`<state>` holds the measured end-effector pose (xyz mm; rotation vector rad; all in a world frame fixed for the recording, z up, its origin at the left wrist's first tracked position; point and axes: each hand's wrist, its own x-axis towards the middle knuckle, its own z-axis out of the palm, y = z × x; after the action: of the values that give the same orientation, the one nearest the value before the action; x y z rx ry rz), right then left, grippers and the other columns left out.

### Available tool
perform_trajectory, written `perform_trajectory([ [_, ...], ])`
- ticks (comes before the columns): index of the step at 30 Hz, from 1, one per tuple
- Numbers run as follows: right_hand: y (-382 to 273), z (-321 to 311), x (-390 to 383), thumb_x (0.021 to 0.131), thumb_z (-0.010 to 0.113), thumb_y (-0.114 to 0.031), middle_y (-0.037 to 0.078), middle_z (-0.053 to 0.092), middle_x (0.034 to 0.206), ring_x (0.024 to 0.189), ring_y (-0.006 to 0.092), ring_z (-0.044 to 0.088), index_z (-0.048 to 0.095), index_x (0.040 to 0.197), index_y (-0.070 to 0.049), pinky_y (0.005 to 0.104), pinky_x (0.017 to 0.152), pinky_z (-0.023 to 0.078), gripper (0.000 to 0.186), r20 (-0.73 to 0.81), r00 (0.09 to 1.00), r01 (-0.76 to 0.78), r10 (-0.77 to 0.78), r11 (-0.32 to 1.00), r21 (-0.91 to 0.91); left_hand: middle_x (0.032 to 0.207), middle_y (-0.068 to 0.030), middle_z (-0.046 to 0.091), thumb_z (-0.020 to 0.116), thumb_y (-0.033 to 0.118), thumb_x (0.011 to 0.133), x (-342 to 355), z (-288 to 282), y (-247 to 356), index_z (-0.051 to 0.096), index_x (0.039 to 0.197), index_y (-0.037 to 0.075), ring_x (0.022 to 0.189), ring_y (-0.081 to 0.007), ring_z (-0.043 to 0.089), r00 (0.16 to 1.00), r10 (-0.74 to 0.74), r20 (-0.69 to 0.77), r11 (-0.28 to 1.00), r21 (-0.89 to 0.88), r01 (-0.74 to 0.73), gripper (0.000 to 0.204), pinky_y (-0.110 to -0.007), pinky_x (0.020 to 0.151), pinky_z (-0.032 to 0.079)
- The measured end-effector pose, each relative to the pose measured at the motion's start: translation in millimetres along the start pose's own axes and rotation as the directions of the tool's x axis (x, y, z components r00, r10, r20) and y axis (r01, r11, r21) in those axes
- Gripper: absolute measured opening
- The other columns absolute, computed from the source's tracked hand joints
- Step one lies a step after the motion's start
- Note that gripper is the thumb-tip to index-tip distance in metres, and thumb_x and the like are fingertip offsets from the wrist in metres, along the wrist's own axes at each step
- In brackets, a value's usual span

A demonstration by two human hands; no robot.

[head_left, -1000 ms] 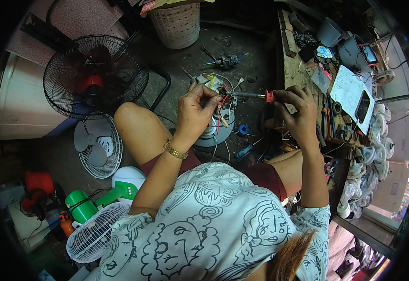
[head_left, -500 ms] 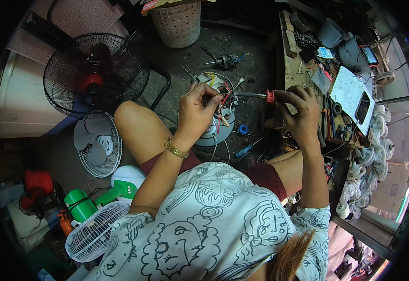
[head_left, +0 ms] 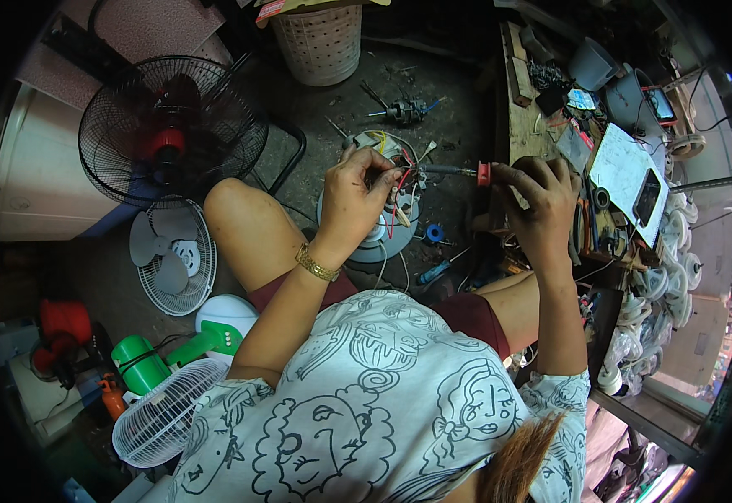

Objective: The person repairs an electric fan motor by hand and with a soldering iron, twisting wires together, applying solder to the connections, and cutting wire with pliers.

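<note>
My left hand (head_left: pixel 356 191) is closed in a pinch on a thin wire, with red wires (head_left: pixel 393 210) hanging just beside the fingertips. My right hand (head_left: pixel 542 197) grips a soldering iron (head_left: pixel 450 170) by its handle end, behind a red collar. The iron's metal shaft points left, its tip close to the wires by my left fingertips. Below the hands sits a round grey fan base (head_left: pixel 399 241), with a bundle of coloured wires and a white connector over it. My left hand partly hides that bundle.
A motor (head_left: pixel 406 111) lies on the floor beyond. A blue spool (head_left: pixel 434 232) and a blue-handled screwdriver (head_left: pixel 434 272) lie near the base. At left are a black caged fan (head_left: pixel 173 134) and a green fan stand (head_left: pixel 206 342). A cluttered wooden bench (head_left: pixel 527 126) stands at right.
Both hands keep nearly the same hold and place. The view shifts very slightly; the soldering iron stays by the wires.
</note>
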<state>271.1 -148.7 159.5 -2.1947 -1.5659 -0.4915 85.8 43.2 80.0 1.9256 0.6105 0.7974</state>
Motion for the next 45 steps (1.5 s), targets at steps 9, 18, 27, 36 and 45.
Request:
perform_trajectory([
  [9,-2.0,-2.1,1.4,0.076,0.081,-0.022,-0.001,0.068,0.1,0.092,0.0269,0.058,0.079,0.102,-0.024,0.0442,0.084,0.041,0.027,-0.011,0.999,0.031,-0.032,0.999,-0.031,0.08,-0.0062,0.066,0.075,0.0,0.088,0.2,-0.2,1.1,0.065,0.086,-0.004,0.072,-0.0091,0.062,1.0,0.028,0.0,1.0,0.006,-0.028,0.01,-0.026,0.067,0.049],
  [18,-5.1,-4.2,3.6,0.075,0.081,-0.018,-0.001,0.068,0.098,0.094,0.0268,0.059,0.079,0.102,-0.023,0.0446,0.086,0.042,0.028,0.0,0.999,0.035,-0.035,0.999,-0.036,0.078,-0.0061,0.067,0.076,0.001,0.087,1.4,-0.9,5.4,0.067,0.087,-0.003,0.069,-0.009,0.063,1.0,0.006,-0.01,1.0,0.006,-0.006,0.01,-0.027,0.064,0.048],
  [27,-5.2,-3.8,2.0,0.075,0.079,-0.019,-0.001,0.068,0.099,0.093,0.0275,0.058,0.079,0.104,-0.023,0.0449,0.086,0.041,0.029,-0.005,1.0,0.012,-0.012,1.0,-0.017,0.078,-0.0075,0.068,0.076,0.001,0.087,2.1,-2.2,6.5,0.067,0.086,-0.003,0.069,-0.0107,0.066,1.0,0.003,0.015,1.0,0.024,-0.004,0.01,-0.027,0.063,0.049],
  [36,-4.2,-3.4,1.0,0.076,0.08,-0.021,-0.001,0.069,0.098,0.093,0.0268,0.058,0.079,0.104,-0.023,0.0442,0.086,0.041,0.028,-0.008,1.0,0.008,-0.009,1.0,-0.025,0.078,-0.0079,0.067,0.076,0.001,0.086,2.5,-2.2,7.8,0.067,0.085,-0.003,0.07,-0.0108,0.065,0.999,0.032,0.006,0.999,0.032,-0.033,0.01,-0.027,0.064,0.049],
  [45,-5.6,-4.5,0.7,0.076,0.079,-0.021,-0.001,0.069,0.098,0.094,0.0272,0.058,0.079,0.104,-0.023,0.0445,0.086,0.041,0.028,0.0,1.0,0.003,-0.003,1.0,-0.028,0.078,-0.0081,0.069,0.076,0.002,0.086,3.0,-2.2,7.0,0.067,0.085,-0.003,0.066,-0.0122,0.065,0.999,0.048,0.006,0.997,0.052,-0.048,0.01,-0.028,0.062,0.049],
])
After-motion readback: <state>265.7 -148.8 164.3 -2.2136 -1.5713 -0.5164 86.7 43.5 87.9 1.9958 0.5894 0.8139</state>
